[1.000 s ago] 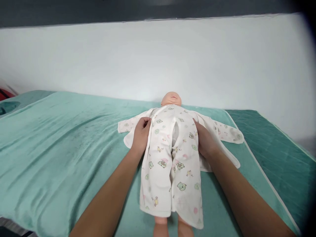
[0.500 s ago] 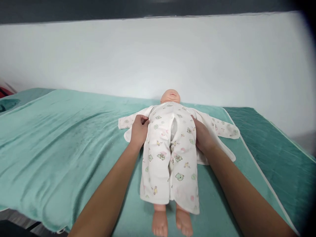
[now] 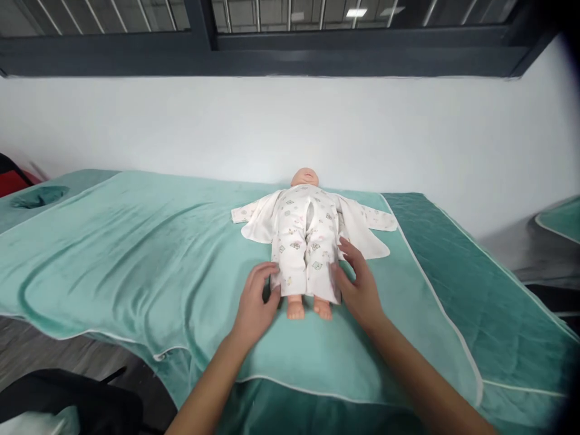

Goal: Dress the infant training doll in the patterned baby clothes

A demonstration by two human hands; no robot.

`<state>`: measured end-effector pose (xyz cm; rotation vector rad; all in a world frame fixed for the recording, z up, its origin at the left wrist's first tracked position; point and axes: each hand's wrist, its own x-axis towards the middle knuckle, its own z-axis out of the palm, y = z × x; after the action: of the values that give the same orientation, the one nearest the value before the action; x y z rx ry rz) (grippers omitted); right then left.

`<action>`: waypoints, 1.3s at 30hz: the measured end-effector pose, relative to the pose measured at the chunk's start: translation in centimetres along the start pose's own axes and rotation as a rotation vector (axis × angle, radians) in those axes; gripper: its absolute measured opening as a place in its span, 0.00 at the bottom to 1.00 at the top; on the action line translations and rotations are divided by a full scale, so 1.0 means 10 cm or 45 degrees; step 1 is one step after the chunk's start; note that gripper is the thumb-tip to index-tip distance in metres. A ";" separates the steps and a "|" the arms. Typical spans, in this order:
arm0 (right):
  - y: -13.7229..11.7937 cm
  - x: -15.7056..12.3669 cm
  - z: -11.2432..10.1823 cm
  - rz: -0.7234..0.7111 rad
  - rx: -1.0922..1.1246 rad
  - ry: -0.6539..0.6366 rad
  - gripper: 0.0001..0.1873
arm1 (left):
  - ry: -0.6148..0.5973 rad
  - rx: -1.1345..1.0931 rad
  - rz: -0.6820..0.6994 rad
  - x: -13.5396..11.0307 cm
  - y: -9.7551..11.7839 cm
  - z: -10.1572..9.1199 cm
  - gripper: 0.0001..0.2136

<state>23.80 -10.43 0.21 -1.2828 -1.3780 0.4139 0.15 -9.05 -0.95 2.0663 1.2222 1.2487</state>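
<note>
A baby doll (image 3: 304, 177) lies on its back, its head towards the wall and its bare feet (image 3: 296, 309) towards me. White printed open-crotch trousers (image 3: 296, 244) cover its belly and legs. A white printed jacket (image 3: 357, 226) is on its arms, the sleeves spread sideways and the front panels open. My left hand (image 3: 257, 302) is at the lower left trouser leg, thumb and fingers apart, fingertips at the cloth's edge. Beside the other leg is my right hand (image 3: 360, 290), its fingers also spread, the thumb near the trouser cloth. Neither hand grips anything visible.
A light green blanket (image 3: 136, 254) with ripples on its left covers a darker green bed cover (image 3: 453, 266). Behind stand a white wall (image 3: 203, 127) and a dark window frame (image 3: 317, 57). A black chair or bag (image 3: 77, 393) is at lower left.
Both hands have moved from the sides of the doll's waist down to the lower trouser legs, and their fingers are apart. My view has drawn back, showing the window and bed edge.
</note>
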 end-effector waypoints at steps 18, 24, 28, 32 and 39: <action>-0.92 -0.27 0.25 -0.150 -1.087 -0.461 0.01 | -0.077 -0.156 -0.074 -0.11 0.57 -0.23 0.06; -1.02 -0.39 0.11 -0.441 -1.038 -0.558 0.05 | -0.017 -0.120 -0.209 -0.30 0.37 -0.26 0.05; -1.06 -0.38 0.02 -0.425 -0.955 -0.611 0.06 | -0.060 0.202 -0.237 -0.32 0.35 -0.25 0.07; -0.93 -0.37 -0.12 -0.258 -0.764 -0.596 0.04 | -0.020 0.201 -0.097 -0.18 0.54 -0.24 0.15; -0.49 -0.44 -0.27 -0.088 -0.836 -0.532 0.07 | -0.309 0.351 0.184 0.00 0.90 0.00 0.12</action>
<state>22.87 -16.87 2.92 -1.7318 -2.0096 0.1842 4.38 -13.69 5.53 2.4596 1.2040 0.8914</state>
